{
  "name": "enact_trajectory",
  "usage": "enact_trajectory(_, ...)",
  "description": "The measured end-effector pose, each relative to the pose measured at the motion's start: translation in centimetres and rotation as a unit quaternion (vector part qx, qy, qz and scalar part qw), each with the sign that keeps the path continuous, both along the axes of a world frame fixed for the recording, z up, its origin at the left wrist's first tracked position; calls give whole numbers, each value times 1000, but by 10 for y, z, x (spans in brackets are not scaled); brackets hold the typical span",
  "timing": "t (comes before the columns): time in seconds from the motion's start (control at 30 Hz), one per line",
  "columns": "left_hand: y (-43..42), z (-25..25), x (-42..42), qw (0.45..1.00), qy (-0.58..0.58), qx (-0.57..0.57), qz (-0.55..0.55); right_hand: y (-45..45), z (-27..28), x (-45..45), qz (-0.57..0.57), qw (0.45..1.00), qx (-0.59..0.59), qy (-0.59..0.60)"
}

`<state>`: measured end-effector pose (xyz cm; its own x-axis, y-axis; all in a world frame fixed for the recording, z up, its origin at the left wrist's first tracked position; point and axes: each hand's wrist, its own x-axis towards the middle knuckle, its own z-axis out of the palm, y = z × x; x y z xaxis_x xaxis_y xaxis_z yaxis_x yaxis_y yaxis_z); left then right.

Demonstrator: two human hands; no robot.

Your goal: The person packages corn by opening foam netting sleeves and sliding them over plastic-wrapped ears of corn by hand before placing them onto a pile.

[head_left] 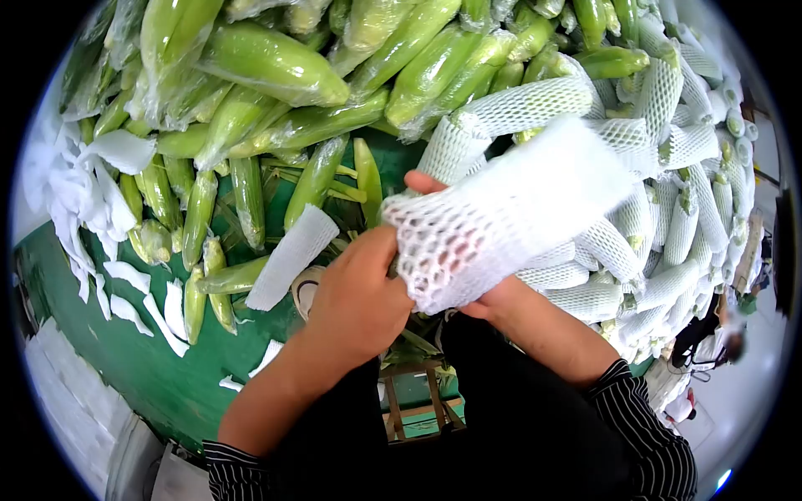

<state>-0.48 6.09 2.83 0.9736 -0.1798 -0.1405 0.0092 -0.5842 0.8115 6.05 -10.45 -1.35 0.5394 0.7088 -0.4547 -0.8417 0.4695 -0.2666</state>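
A white foam net sleeve (510,213) lies slantwise between my hands, its near end stretched into open mesh. My left hand (359,280) is closed on the left end of this sleeve. Behind the mesh, my right hand (493,296) grips it from below; a fingertip shows above the sleeve and skin shows through the holes. Most of the right fingers are hidden, and I cannot tell what is inside the sleeve. Just left of my left hand, a smaller foam sleeve (292,257) covers part of a green corn ear (230,277).
Film-wrapped corn ears (276,63) are heaped ahead. Foam-sleeved ears (660,221) are piled to the right. White foam pieces (125,275) lie on the green floor (150,367) at left. A wooden stool (418,401) shows between my legs. Another person (710,342) is at far right.
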Motion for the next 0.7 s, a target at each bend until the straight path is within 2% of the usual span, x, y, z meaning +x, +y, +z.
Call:
enact_trajectory(0.13, -19, -26, -24, 997, 4, -70, 45, -15, -28, -6, 4, 994, -112, 2)
enact_trajectory(0.17, -21, -31, -30, 968, 55, -234, 76, -18, -28, -7, 3, 992, -127, -16)
enact_trajectory(0.2, -22, -42, -39, 908, 107, -392, 105, -23, -29, -8, 4, 989, -144, -34)
enact_trajectory(0.23, -19, -62, -48, 825, 192, -512, 145, -27, -29, -9, 4, 986, -160, -52)
enact_trajectory(0.27, -16, -82, -58, 716, 266, -613, 202, -36, -42, -7, 9, 989, -120, -88)
enact_trajectory(0.3, -19, -95, -54, 574, 222, -759, 214, -31, -34, -9, 28, 978, -190, -86)
enact_trajectory(0.37, -11, -116, -61, 552, 270, -740, 274, -28, -63, -21, 31, 975, -218, -42)
enact_trajectory(0.43, -15, -153, -73, 561, 300, -678, 367, -23, -112, -39, 25, 966, -248, -68)
enact_trajectory(0.47, -13, -176, -80, 595, 300, -634, 392, -21, -135, -48, 56, 928, -308, -203)
enact_trajectory(0.5, -5, -186, -83, 596, 318, -628, 386, -17, -147, -53, 85, 866, -363, -333)
enact_trajectory(0.57, -6, -200, -82, 532, 223, -718, 391, -2, -141, -57, 151, 840, -378, -359)
enact_trajectory(0.6, -10, -200, -81, 650, 179, -647, 356, 3, -150, -64, 140, 865, -344, -338)
enact_trajectory(0.63, -14, -191, -74, 750, 127, -558, 331, 2, -150, -63, 177, 906, -323, -210)
enact_trajectory(0.67, -10, -177, -75, 908, 91, -306, 271, -2, -144, -70, 130, 954, -259, -77)
enact_trajectory(0.7, -4, -149, -66, 981, 48, -22, 188, -6, -121, -69, 80, 977, -186, 61)
